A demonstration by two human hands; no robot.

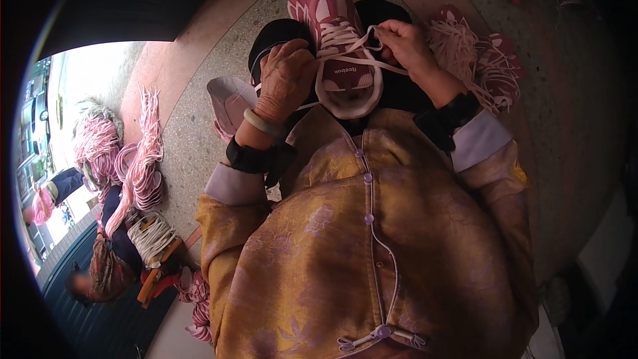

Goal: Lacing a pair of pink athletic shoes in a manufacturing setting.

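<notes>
Golden floral sleeves [372, 246] fill the foreground, both forearms bent inward over the lap. Her left hand [287, 80], bangle at the wrist, curls down against the side of a pink shoe [339, 40], fingers closed on a pale lace [362, 43]; her right hand [407, 43] pinches the same lace above the tongue. Beyond the right hand lies a heap of laces [465, 53] on speckled stone floor [199, 139]. Left of the hands, pink lace bundles [136, 159] pile up.
</notes>
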